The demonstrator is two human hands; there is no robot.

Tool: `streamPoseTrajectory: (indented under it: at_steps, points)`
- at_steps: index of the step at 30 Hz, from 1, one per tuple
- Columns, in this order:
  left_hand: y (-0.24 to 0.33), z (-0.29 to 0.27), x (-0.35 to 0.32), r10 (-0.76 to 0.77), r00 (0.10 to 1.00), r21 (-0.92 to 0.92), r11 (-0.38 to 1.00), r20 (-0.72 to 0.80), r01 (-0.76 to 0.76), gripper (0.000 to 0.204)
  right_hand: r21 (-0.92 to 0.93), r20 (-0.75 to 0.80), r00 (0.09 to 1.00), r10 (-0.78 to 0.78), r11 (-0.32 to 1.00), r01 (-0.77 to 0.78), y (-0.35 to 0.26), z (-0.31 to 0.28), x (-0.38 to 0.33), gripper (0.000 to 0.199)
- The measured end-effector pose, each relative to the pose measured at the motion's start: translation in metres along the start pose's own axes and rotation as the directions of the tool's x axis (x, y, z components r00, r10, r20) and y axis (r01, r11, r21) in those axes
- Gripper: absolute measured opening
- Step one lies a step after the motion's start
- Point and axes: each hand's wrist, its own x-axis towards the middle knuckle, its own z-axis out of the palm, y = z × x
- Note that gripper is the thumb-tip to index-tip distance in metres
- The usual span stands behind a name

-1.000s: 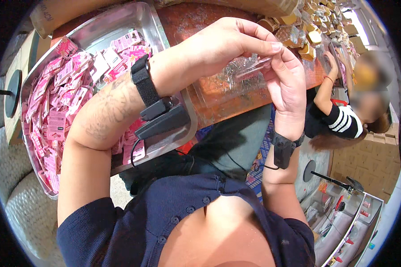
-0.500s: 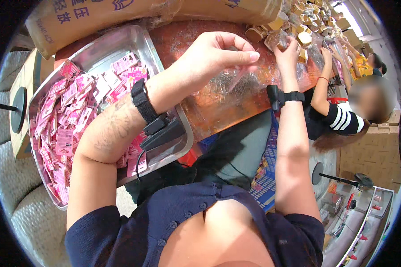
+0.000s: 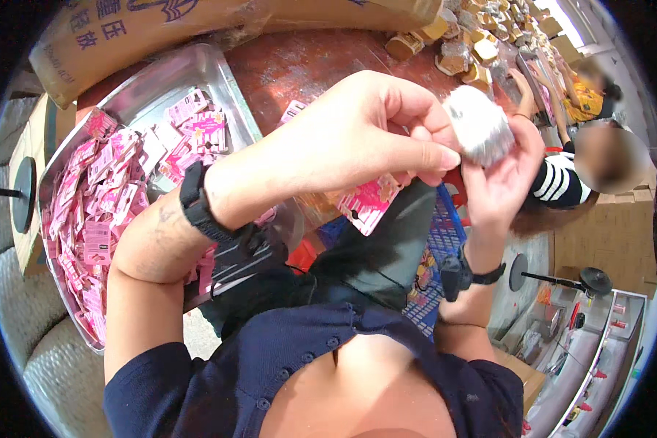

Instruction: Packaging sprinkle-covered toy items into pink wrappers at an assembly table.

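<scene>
A navy buttoned short-sleeved top [image 3: 219, 390] is worn with black wrist straps [image 3: 193, 197].

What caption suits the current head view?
Right hand cradling a shiny wrapped bundle, left hand beside it, metal tray of pink cards at left.

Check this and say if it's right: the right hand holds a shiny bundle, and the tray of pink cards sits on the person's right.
The tray's side is wrong: the head view shows the tray of pink cards on the person's left. The right hand does hold a shiny bundle.
</scene>
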Motion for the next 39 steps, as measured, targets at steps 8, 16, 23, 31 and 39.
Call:
streamPoseTrajectory:
  at_steps: [8,16,23,31,39]
  points:
    - [0.025,0.025,-0.014,-0.037,0.999,0.017,0.999,0.033,0.036,0.008,-0.377,0.026,0.960,-0.280,0.886,0.269,-0.046,-0.004,-0.008,0.054]
    - [0.033,0.026,-0.018,-0.140,0.990,-0.030,0.990,-0.013,0.139,0.007,-0.396,0.010,0.966,-0.259,0.886,0.242,-0.058,-0.009,-0.010,0.053]
    - [0.025,0.022,-0.016,-0.010,0.998,0.069,0.998,0.058,0.006,0.006,-0.371,0.037,0.968,-0.250,0.896,0.245,-0.059,-0.010,-0.011,0.053]
    - [0.023,0.018,-0.014,0.028,0.998,0.214,0.976,0.049,-0.038,0.007,-0.366,0.020,0.972,-0.233,0.903,0.224,-0.065,-0.009,-0.011,0.050]
    - [0.020,0.021,-0.015,0.086,0.995,0.259,0.961,0.042,-0.094,0.009,-0.328,0.030,0.981,-0.193,0.925,0.192,-0.064,-0.013,-0.012,0.053]
